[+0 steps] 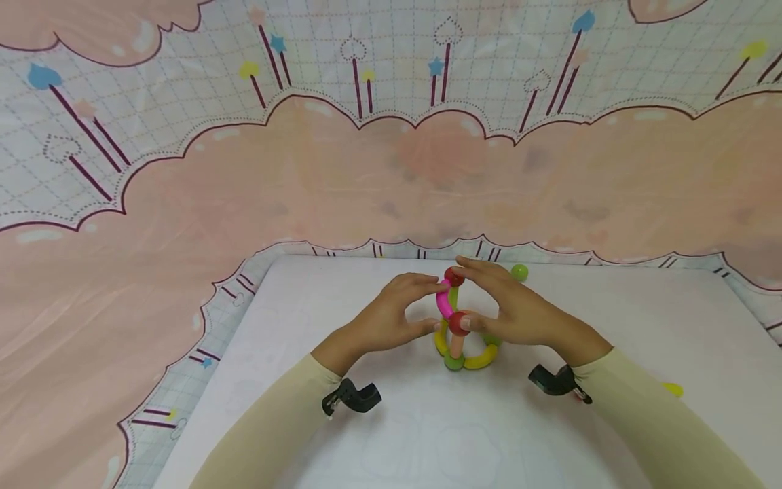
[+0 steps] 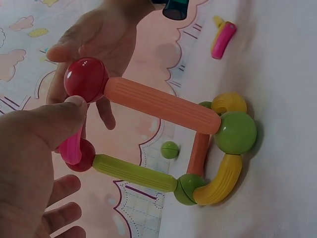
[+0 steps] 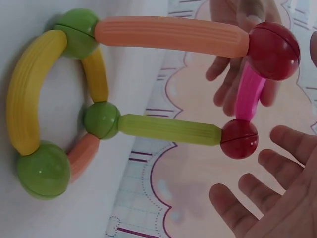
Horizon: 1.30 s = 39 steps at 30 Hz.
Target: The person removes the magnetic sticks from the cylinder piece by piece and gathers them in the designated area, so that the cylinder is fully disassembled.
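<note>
Balls (image 3: 274, 50), red, joined by pink stick (image 1: 443, 303), stand between left grip (image 1: 385, 316) and right grip (image 1: 523, 309), both uncurled.

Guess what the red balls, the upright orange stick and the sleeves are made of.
Red balls: likely hard plastic, glossy; bright highlights and a seam line, though painted wood can't be ruled out.
Upright orange stick: probably plastic, matte to satin; fine lengthwise grooves, no sharp glare.
Sleeves: cloth by their dull, soft look; fibre and weave can't be told.
</note>
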Available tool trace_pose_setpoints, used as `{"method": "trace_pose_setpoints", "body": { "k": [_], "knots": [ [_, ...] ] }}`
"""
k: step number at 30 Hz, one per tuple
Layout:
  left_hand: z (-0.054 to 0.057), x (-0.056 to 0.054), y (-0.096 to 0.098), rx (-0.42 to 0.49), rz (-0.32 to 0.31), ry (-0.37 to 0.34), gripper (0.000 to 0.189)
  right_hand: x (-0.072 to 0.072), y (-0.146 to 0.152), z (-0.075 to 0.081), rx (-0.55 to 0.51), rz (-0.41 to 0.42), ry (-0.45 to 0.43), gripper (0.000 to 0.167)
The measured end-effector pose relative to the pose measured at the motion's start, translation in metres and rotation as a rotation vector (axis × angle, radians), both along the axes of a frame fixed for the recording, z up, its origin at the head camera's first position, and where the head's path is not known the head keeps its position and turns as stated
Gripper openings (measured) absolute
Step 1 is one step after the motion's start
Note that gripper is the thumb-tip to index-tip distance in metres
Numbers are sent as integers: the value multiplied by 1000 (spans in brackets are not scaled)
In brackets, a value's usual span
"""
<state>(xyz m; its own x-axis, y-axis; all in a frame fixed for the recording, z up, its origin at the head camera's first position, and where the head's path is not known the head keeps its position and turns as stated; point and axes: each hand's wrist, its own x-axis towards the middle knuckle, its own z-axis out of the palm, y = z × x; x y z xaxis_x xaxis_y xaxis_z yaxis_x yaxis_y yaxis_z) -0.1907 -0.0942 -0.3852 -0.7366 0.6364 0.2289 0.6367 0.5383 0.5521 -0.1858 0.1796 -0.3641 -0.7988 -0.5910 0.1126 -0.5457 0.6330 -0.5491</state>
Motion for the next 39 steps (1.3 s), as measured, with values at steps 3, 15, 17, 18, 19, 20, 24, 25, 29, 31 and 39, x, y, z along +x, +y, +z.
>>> {"method": "trace_pose_setpoints", "body": {
  "k": [3, 15, 17, 18, 19, 20, 24, 25, 29, 31, 39],
  "knots": [
    [0, -1, 2, 6, -8, -5, 62, -2, -2, 0, -8, 25, -2, 82],
    [1, -4, 11, -16, -5, 9, 54, -5, -1, -5, -38, 41, -11, 86],
    [2, -4, 11, -9, -7, 28, 51, -5, -1, -7, -41, 39, -16, 86],
    [2, -5, 11, -4, -9, 40, 49, -5, -1, -7, -43, 38, -18, 86],
    [2, -5, 11, 2, -12, 53, 47, -5, -1, -8, -46, 38, -20, 86],
    [2, -5, 11, 8, -14, 68, 45, -5, -1, -8, -48, 38, -23, 87],
    [3, -6, 11, 16, -18, 104, 38, -5, -2, -8, -59, 39, -31, 87],
    [3, -6, 11, 13, -18, 109, 38, -5, -2, -8, -61, 39, -32, 87],
    [5, -6, 11, -7, -10, 115, 36, -4, -2, -7, -62, 37, -39, 87],
    [5, -6, 11, -19, -6, 119, 36, -4, -2, -6, -65, 39, -40, 86],
    [3, -8, 11, -27, -19, 186, 34, -2, -2, -6, -77, 38, -52, 86]
  ]
}}
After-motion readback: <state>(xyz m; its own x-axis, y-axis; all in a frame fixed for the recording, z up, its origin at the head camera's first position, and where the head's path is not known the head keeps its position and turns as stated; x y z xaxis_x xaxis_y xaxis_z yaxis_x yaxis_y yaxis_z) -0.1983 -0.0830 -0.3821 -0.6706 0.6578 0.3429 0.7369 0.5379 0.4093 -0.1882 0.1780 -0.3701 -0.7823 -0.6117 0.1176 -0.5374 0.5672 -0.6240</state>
